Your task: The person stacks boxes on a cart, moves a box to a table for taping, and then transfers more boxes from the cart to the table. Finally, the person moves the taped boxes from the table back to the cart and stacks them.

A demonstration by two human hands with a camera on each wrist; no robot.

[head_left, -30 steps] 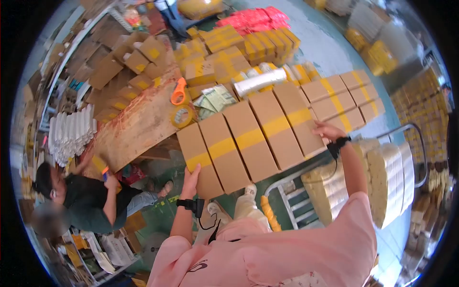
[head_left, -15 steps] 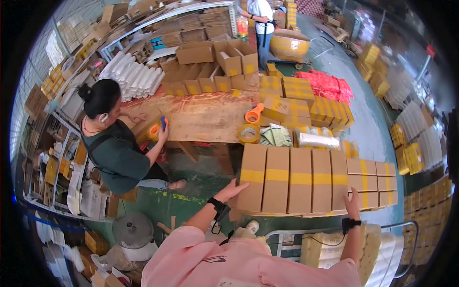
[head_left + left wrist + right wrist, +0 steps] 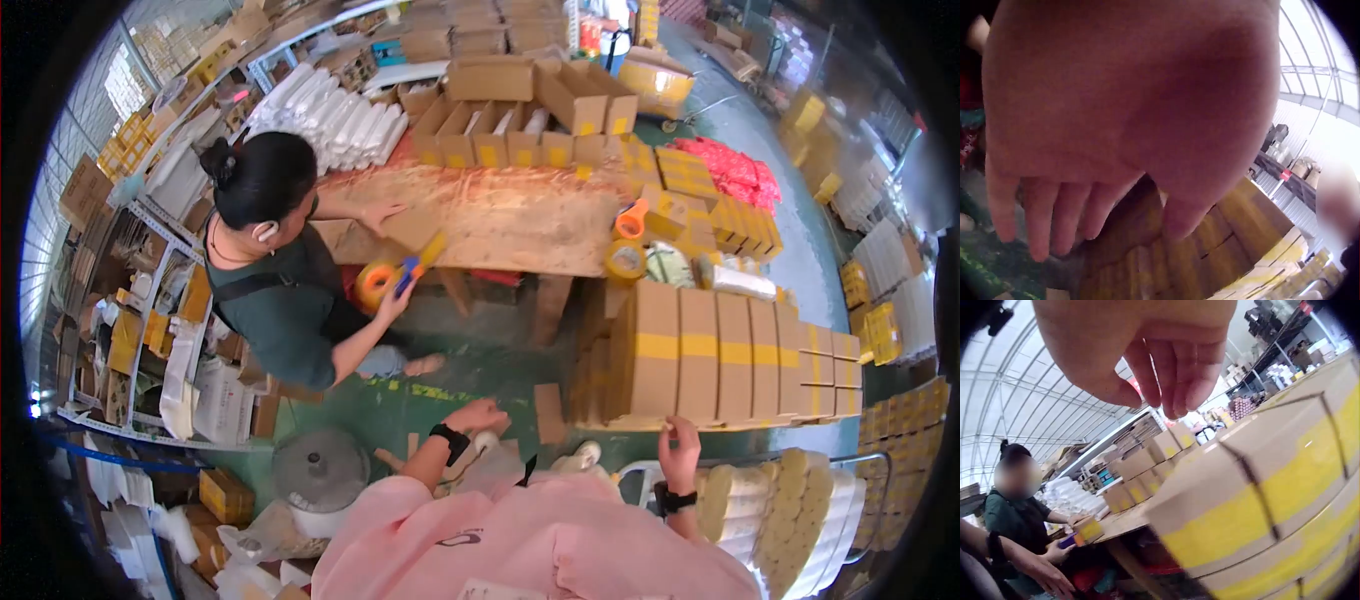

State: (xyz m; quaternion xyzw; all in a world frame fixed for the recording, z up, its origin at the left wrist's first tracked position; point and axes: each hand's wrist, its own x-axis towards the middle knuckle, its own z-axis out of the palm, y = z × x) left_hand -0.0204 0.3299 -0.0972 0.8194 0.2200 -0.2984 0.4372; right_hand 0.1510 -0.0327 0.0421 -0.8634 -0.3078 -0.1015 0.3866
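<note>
Taped cardboard boxes (image 3: 697, 385) stand side by side in a row on top of a stack, each crossed by a yellow tape band. My left hand (image 3: 476, 414) hangs off to the left of the stack, holding nothing; its fingers extend loosely in the left wrist view. Close to the row's front edge is my right hand (image 3: 680, 452), raised with fingers loosely bent and no object among them. In the right wrist view, a box corner (image 3: 1210, 525) sits just below and beside that hand.
At the wooden table (image 3: 520, 225), another person (image 3: 275, 270) holds a tape dispenser (image 3: 385, 282) against a small box. A second tape dispenser (image 3: 631, 218) and a tape roll (image 3: 626, 260) lie by the boxes. Wrapped packs (image 3: 735, 500) on a cart stand at right; a lidded bin (image 3: 320, 470) at left.
Both hands have come away from the ends of the box row, the left moving leftward. The head view has swung left and up. The other person has brought the tape dispenser onto a box.
</note>
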